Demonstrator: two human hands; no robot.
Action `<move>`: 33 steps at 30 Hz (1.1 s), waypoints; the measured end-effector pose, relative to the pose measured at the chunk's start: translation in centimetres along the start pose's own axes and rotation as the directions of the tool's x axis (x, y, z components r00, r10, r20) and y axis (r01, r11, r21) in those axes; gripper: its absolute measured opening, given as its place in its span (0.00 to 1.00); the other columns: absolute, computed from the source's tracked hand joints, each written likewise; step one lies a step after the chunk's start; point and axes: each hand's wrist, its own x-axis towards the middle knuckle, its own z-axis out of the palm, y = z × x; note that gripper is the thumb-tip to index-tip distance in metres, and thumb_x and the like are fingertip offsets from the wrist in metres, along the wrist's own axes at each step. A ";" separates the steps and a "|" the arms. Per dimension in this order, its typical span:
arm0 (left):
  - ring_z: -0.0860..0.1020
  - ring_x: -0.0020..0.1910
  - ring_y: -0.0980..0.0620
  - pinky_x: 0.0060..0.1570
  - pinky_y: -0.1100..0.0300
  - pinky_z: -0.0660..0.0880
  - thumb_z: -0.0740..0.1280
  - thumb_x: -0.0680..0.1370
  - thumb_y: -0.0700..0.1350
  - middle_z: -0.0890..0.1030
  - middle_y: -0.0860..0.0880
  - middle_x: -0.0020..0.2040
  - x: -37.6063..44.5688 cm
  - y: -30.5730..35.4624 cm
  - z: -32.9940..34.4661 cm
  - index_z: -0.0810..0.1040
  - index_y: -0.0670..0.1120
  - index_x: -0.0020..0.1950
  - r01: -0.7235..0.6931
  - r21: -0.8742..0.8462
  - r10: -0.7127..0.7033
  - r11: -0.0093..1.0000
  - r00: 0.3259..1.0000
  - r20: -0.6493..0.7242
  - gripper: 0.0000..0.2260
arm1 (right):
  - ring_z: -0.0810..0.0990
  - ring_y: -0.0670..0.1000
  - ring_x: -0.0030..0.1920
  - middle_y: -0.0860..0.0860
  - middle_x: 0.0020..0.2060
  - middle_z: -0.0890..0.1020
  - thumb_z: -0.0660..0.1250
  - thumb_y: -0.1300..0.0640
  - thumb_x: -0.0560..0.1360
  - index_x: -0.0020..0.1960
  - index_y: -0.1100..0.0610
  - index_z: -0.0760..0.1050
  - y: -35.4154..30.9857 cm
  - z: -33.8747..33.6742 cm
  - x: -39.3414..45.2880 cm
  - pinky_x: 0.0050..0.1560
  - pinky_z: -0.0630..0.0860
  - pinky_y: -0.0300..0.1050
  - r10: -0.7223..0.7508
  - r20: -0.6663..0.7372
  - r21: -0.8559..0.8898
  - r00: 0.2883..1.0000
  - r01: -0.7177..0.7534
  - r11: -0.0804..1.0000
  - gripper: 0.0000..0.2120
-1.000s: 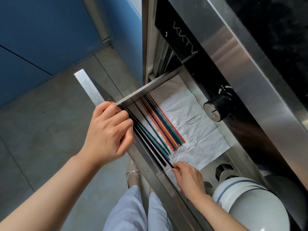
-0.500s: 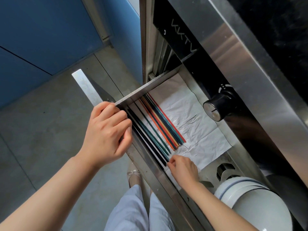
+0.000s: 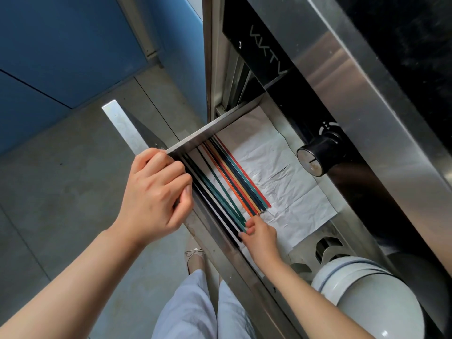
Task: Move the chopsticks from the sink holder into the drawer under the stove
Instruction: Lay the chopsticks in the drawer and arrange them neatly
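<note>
Holding the shiny steel drawer (image 3: 220, 123) by its front edge, your left hand (image 3: 154, 194) grips tight. Your right hand (image 3: 260, 234) pinches the thin coloured chopsticks (image 3: 234, 182) lying inside on white paper (image 3: 281, 167). They look nearly done; shutting is left.

left hand (image 3: 152, 192) curled knuckles-up, fingers folded over, thumb tucked beneath, bare forearm stretching in from lower left. right hand (image 3: 259, 234) lower, reaching forward with fingertips (image 3: 249, 225) pinched together, wrist straight, forearm angling in from lower right.
</note>
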 end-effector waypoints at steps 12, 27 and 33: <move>0.71 0.35 0.45 0.57 0.52 0.65 0.50 0.80 0.46 0.73 0.47 0.32 0.1 0.0 0.0 0.74 0.43 0.32 -0.002 0.000 0.002 1.000 1.000 -0.003 0.21 | 0.73 0.49 0.55 0.50 0.57 0.74 0.67 0.59 0.76 0.62 0.56 0.73 -2.0 -2.4 2.3 0.54 0.76 0.41 -0.343 -0.158 -0.238 0.926 0.301 0.923 0.15; 0.72 0.36 0.45 0.58 0.52 0.65 0.50 0.80 0.46 0.73 0.47 0.32 0.0 0.0 0.1 0.74 0.44 0.32 -0.008 -0.010 0.008 1.000 1.000 -0.014 0.22 | 0.40 0.49 0.77 0.49 0.77 0.43 0.46 0.47 0.82 0.77 0.55 0.39 -4.3 -0.9 7.4 0.76 0.42 0.54 -0.581 0.376 -0.700 0.722 0.632 0.332 0.29; 0.72 0.35 0.44 0.57 0.52 0.66 0.50 0.80 0.46 0.73 0.47 0.32 0.1 0.0 0.1 0.73 0.43 0.31 -0.016 -0.014 0.015 1.000 0.999 -0.028 0.21 | 0.43 0.51 0.77 0.49 0.78 0.45 0.49 0.46 0.81 0.78 0.54 0.42 -5.0 -0.3 7.4 0.75 0.42 0.53 -0.651 0.407 -0.699 0.640 0.678 0.229 0.31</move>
